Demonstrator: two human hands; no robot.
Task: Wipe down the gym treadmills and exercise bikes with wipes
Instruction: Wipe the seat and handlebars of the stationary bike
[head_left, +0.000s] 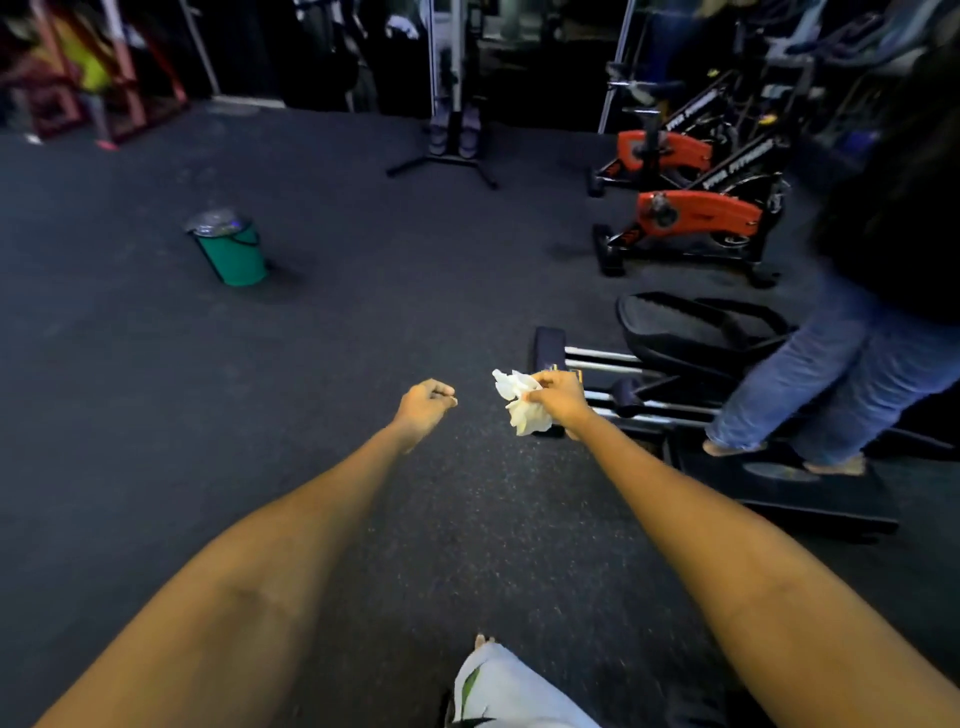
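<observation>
Wipe (522, 402), white and crumpled, sits just right of the frame's centre, pinched in the curled fingers of the right hand (558, 400), which is held out above the dark floor (363, 291). Just beside it to the left, apart from the wipe, the left hand (426, 402) hangs with fingers loosely curled, holding nothing. 2 red exercise bikes (696, 213) stand in the upper right, well apart from both hands. Closer, right of the right hand, a dark machine with chrome rails (602, 356) carries another person in blue jeans (852, 374). A green bucket (231, 252) stands in the upper left.
</observation>
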